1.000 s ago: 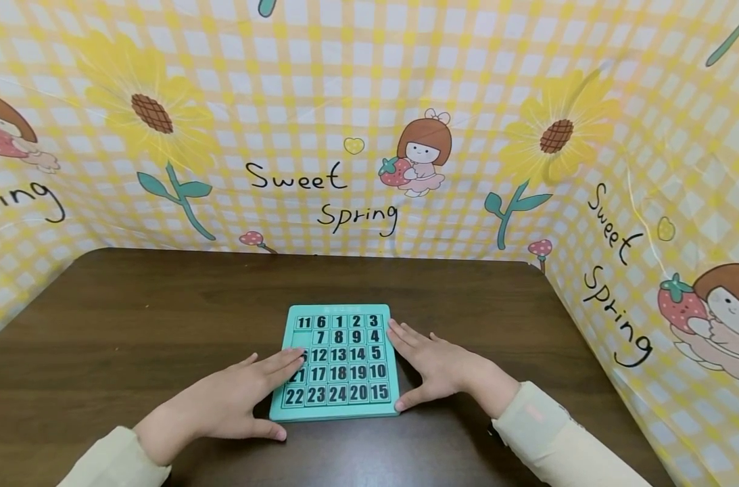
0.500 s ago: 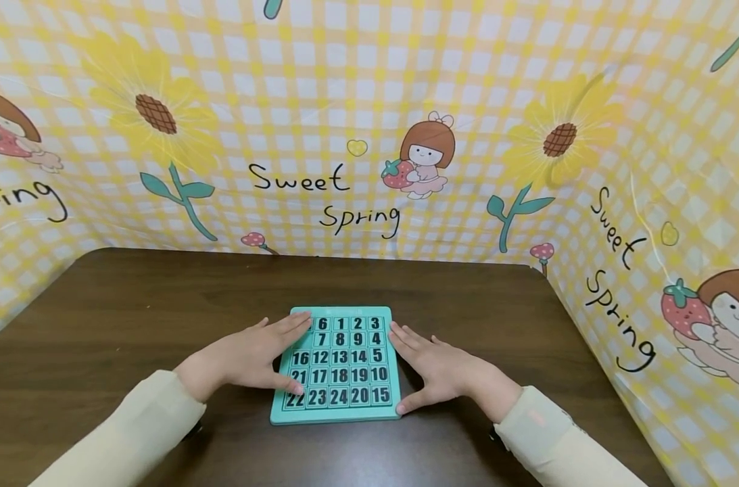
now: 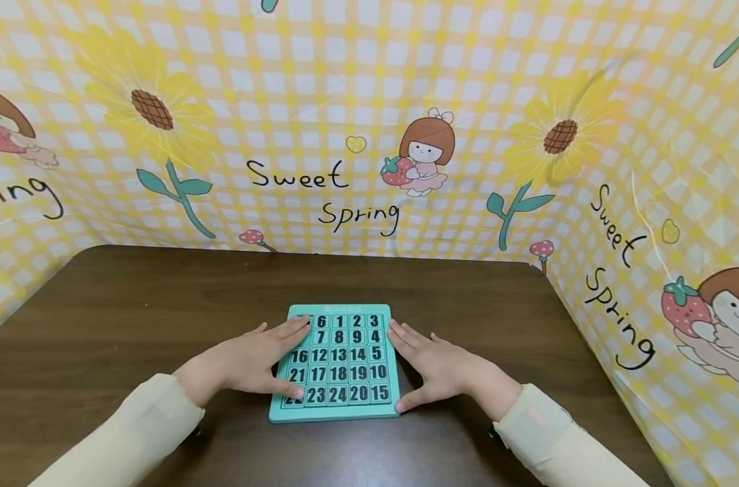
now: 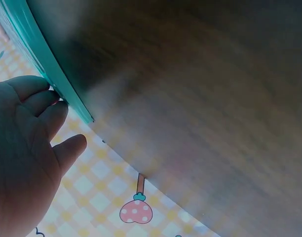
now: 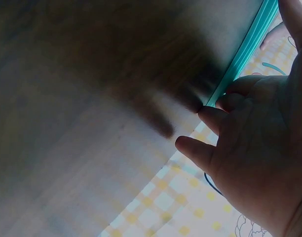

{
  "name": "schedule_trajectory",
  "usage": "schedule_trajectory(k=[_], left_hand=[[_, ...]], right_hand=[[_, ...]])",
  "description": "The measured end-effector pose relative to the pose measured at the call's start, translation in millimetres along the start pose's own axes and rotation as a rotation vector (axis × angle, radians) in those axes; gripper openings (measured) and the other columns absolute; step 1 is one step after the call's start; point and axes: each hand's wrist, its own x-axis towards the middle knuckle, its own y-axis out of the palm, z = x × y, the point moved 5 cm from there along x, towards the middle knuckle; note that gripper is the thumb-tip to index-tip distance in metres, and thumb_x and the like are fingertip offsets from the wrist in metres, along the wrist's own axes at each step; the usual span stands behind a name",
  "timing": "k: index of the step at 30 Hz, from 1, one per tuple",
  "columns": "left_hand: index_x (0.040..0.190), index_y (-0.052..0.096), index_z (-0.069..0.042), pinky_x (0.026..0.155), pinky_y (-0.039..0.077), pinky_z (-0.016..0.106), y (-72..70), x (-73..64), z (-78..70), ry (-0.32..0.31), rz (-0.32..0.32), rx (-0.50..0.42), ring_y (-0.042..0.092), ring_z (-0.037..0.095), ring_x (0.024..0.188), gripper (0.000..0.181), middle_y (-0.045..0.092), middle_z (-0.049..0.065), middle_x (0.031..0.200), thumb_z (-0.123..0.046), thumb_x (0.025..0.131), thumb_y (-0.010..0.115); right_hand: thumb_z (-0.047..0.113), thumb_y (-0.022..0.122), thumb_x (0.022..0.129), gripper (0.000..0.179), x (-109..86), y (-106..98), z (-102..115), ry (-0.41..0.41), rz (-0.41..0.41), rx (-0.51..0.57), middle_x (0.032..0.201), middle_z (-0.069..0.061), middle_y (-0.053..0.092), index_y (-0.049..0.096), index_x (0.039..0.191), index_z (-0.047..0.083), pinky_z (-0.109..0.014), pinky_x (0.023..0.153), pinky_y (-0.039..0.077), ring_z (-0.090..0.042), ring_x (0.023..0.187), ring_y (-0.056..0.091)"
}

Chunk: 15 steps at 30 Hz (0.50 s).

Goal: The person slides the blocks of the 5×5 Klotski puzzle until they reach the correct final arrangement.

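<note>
A teal number slide puzzle [image 3: 339,414] lies flat on the brown table, its tiles bearing black numbers. My left hand [image 3: 241,358] reaches over the puzzle's left side with fairly straight fingers. Its fingertips rest at the top left corner tile and hide it, while the thumb lies on the 22 tile [image 3: 293,399]. The left end of the second row is covered by this hand. Along the right edge, my right hand [image 3: 442,368] touches the frame, fingers near the upper corner and thumb at the lower one. Both wrist views show the puzzle's teal side beside the fingers.
A yellow checked cloth [image 3: 284,101] with flowers and cartoon figures stands behind the table [image 3: 162,304] and along its sides. Cream sleeves [image 3: 120,433] cover both forearms.
My left hand has moved up and right: its fingertips went from the 16 tile to the top left corner, its thumb from the table onto the 22 tile. My right hand stayed put.
</note>
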Motion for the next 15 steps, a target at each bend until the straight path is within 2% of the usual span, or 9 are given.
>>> schedule_trajectory(k=[15], left_hand=[[0.157, 0.027, -0.006, 0.116, 0.019, 0.068, 9.7, -24.0, -14.7, 0.026, -0.003, 0.019, 0.023, 0.029, 0.153, 0.113, 0.018, 0.01, 0.167, -0.08, 0.078, 0.057]], right_hand=[[0.076, 0.065, 0.077, 0.121, 0.4, 0, 0, 0.0, -0.004, -0.009, 0.169, 0.001, -0.006, 0.003, 0.161, 0.015, -0.063, 0.119, 0.02, -0.022, 0.157, 0.004]])
